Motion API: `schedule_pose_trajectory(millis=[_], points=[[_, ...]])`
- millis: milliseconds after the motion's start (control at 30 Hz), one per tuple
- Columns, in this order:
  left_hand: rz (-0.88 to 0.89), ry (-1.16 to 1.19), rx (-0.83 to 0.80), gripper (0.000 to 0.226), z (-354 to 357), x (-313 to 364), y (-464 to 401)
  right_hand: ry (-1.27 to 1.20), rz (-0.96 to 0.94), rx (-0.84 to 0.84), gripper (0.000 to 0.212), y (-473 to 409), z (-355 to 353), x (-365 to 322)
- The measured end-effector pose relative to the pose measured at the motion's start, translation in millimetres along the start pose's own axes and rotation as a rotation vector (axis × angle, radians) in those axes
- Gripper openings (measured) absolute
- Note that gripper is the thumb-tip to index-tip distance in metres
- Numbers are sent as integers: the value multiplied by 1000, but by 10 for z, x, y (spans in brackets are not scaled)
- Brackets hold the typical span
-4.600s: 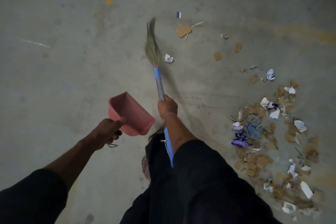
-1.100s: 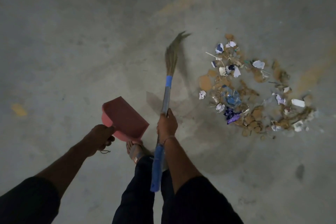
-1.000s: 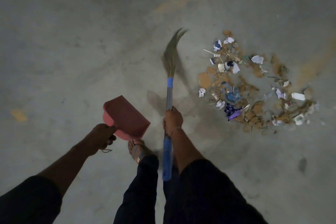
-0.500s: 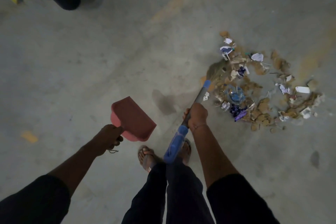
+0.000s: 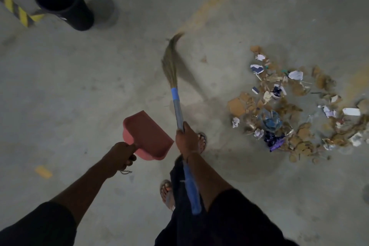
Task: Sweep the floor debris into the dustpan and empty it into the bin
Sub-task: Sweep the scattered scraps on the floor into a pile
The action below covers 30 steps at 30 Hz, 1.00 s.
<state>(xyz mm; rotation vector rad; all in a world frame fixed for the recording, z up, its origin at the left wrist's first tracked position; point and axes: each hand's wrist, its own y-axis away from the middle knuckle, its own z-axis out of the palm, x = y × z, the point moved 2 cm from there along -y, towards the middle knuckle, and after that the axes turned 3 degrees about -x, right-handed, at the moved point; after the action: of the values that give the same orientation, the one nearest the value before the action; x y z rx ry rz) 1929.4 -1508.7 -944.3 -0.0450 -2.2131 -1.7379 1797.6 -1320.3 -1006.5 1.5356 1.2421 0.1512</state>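
Head view: left hand (image 5: 119,155) is gripping the handle of the pink dustpan (image 5: 148,136), fingers wrapped round it, holding the pan off the concrete floor (image 5: 79,90) with nothing showing inside. Right hand (image 5: 186,139) is closing around the shaft of the broom (image 5: 175,94), bristles blurred and pointing away, left of the debris pile (image 5: 289,110). Black bin (image 5: 63,2) is standing upright near the floor's far-left corner, its inside too dark to read.
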Motion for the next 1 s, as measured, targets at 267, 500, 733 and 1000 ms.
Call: schedule_pose_trajectory(millis=[267, 500, 733, 1000], points=[[46, -6, -13, 34, 18, 895, -384, 92, 177, 110, 35, -813, -1120, -200], [110, 11, -55, 31, 185, 1552, -448, -186, 298, 354, 62, -1354, -1248, 474], [116, -91, -63, 37, 173, 1885, -499, -240, 173, 380, 36, -482, -1446, -419], [108, -126, -73, 34, -53, 2179, -647, -109, 15, 333, 43, -529, -1245, -848]])
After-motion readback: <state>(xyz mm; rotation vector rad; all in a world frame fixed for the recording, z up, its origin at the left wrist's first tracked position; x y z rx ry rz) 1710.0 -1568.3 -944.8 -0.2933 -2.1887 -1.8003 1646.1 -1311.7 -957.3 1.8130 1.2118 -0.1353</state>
